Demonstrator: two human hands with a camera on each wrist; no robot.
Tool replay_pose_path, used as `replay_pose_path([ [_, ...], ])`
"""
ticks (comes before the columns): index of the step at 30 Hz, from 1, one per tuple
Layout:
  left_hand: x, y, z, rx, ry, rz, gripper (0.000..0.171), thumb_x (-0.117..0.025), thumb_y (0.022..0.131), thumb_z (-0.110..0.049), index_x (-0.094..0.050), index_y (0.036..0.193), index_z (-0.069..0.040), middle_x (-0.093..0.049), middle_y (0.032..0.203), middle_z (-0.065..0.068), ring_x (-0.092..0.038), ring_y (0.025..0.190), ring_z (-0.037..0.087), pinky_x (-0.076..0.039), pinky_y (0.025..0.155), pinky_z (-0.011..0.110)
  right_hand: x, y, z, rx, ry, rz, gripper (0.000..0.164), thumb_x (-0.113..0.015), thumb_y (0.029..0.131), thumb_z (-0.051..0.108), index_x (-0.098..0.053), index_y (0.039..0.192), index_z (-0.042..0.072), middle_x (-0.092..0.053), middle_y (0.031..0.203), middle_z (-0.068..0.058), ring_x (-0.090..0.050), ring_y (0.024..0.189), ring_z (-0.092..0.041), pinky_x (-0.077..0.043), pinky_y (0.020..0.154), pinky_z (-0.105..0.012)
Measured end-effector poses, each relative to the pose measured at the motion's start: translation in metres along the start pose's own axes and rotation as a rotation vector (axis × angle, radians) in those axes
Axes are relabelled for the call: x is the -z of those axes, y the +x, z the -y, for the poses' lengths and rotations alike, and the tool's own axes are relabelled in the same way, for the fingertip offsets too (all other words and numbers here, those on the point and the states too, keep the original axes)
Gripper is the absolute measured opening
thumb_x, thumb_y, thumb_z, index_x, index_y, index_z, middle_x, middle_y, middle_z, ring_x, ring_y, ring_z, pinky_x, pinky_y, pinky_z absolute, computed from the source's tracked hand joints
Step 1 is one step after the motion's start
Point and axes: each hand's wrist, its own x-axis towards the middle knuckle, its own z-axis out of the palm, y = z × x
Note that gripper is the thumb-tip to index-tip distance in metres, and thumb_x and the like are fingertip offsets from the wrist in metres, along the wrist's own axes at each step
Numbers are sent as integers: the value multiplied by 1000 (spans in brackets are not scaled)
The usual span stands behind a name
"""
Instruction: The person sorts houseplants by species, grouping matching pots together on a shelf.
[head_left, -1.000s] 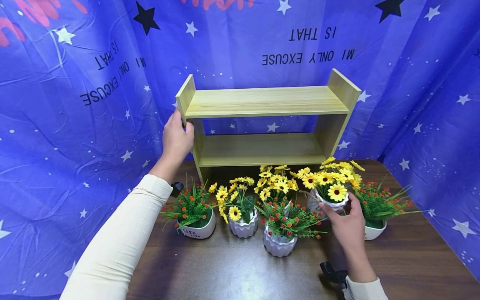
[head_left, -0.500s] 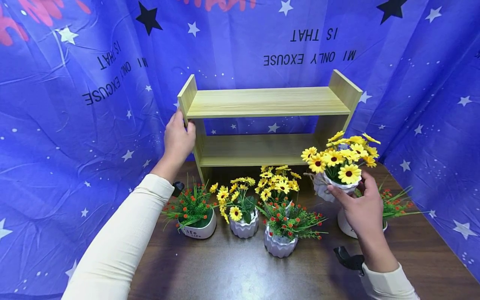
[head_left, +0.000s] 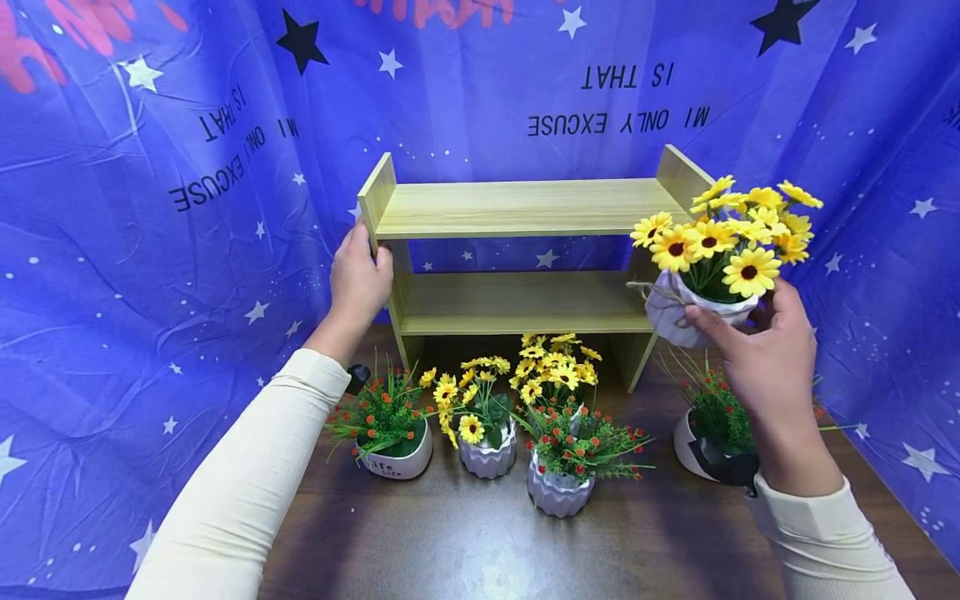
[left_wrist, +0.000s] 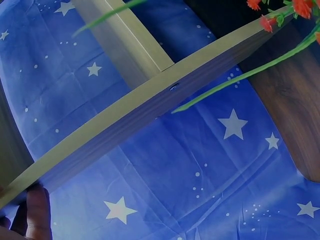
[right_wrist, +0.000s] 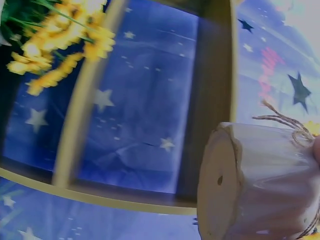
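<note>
My right hand point(head_left: 776, 354) grips a white ribbed flowerpot point(head_left: 678, 310) of yellow artificial daisies point(head_left: 712, 239), raised in front of the right end of the wooden shelf point(head_left: 525, 204). A twine bow is tied round this pot, and the right wrist view shows its round base point(right_wrist: 217, 185) with a small hole. My left hand point(head_left: 360, 271) holds the shelf's left side panel just below the upper board; in the left wrist view a finger point(left_wrist: 38, 212) lies against that panel point(left_wrist: 125, 107). Both shelf boards bear nothing.
Before the shelf stand two pots of yellow daisies point(head_left: 487, 454) point(head_left: 558, 371) and a ribbed pot with red-flowered greenery point(head_left: 561, 493). White oval planters stand at left point(head_left: 401, 464) and right point(head_left: 686, 446), the right one partly behind my wrist. A blue starred curtain point(head_left: 465, 92) hangs behind.
My right hand has lifted the potted daisies from among the plants, up and to the right, to about the upper board's height. My left hand stays on the side panel.
</note>
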Motion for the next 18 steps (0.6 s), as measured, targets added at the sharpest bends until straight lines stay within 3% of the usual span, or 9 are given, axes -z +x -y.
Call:
replay_pose_path([
  [10, -1, 0, 0, -12, 4, -13, 42, -51, 92, -10, -54, 134, -2, -61, 122, 22, -58, 112, 48, -42, 87, 59, -5, 36, 35, 6, 53, -2, 70, -84, 80, 20, -52, 142, 21, -53, 136, 0, -54, 122, -18, -49, 93, -26],
  [18, 0, 0, -1, 3, 8, 1, 46, -51, 93, -12, -52, 138, -4, -60, 125, 22, -57, 114, 47, -42, 89, 59, -20, 57, 49, 11, 50, 32, 71, -83, 81, 27, -50, 143, 17, -52, 137, -2, -51, 123, -16, -47, 94, -28],
])
